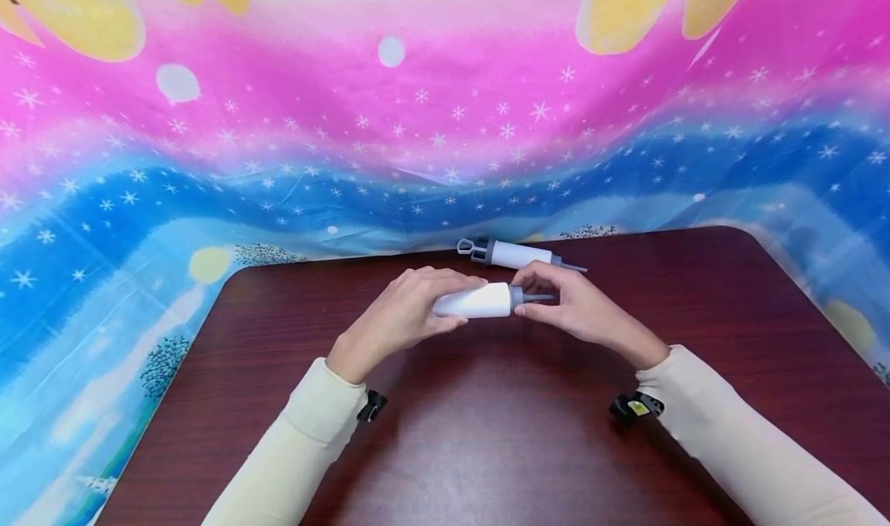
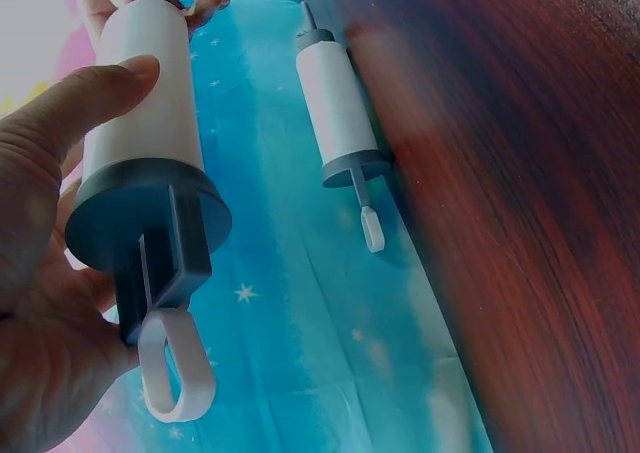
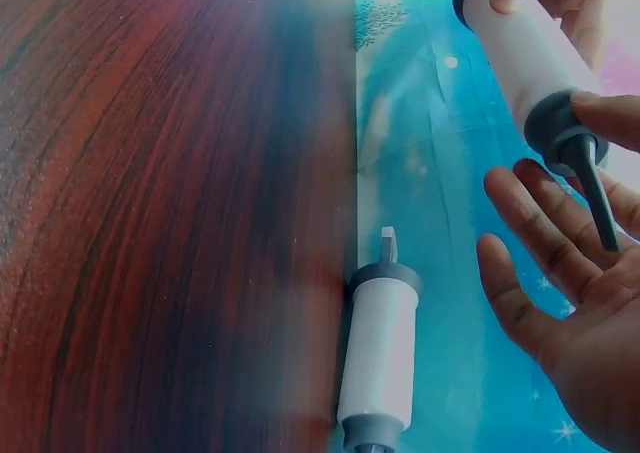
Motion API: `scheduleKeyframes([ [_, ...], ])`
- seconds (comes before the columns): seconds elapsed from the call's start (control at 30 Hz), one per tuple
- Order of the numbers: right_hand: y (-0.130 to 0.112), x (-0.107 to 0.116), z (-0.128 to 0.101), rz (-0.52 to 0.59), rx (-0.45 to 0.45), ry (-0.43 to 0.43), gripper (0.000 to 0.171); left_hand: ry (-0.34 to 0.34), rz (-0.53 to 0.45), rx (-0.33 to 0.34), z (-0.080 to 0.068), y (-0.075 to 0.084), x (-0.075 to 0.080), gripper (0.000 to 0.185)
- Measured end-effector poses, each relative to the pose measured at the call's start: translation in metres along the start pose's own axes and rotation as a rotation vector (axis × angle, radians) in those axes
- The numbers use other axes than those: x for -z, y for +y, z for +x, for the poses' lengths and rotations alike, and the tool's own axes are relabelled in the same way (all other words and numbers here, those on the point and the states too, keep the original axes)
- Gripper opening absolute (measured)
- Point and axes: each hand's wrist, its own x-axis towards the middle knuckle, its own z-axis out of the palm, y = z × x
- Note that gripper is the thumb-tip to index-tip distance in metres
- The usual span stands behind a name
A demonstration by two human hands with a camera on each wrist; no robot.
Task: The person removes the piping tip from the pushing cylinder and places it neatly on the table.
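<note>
head view: left hand (image 1: 399,310) wraps the white pump (image 1: 480,300) body above the dark wood table (image 1: 487,433); right hand (image 1: 580,306) pinches its grey nozzle end. best to keep the body steady w/ the left & turn or pull only at the tip.

left wrist: thumb (image 2: 85,108) curled on the pump (image 2: 145,123), loop handle (image 2: 175,373) hanging free. second pump (image 2: 335,113) lies at the table edge.

right wrist: fingers (image 3: 545,233) loosely spread by the nozzle (image 3: 595,188), thumb on the cap. starry pink & blue cloth (image 3: 450,223) behind.

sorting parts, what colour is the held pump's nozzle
Dark grey, clearest in the right wrist view: the nozzle on the white pump.
</note>
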Motion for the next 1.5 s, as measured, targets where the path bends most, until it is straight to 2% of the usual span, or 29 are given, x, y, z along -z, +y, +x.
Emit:
scheduleKeyframes([
  [0.33,0.0009,-0.0009,-0.0018,0.028,-0.02,-0.015,0.03,-0.006,0.014,-0.002,-0.0007,0.0011,-0.0016,0.056],
  [0.53,-0.0003,-0.0016,-0.0006,0.035,-0.019,0.006,0.024,-0.009,0.007,0.024,-0.0011,0.0009,-0.002,0.057],
  [0.77,-0.0004,-0.0011,-0.0003,0.052,0.003,0.026,0.017,0.008,0.032,0.003,-0.0004,0.0001,-0.004,0.056],
  [1.2,-0.0002,-0.0002,-0.0021,0.053,-0.03,-0.013,0.028,0.01,0.055,-0.003,-0.002,0.003,-0.0023,0.056],
  [1.5,0.0009,-0.0014,-0.0019,0.052,-0.011,0.001,0.025,0.014,0.063,-0.004,-0.0022,0.0033,-0.0021,0.056],
])
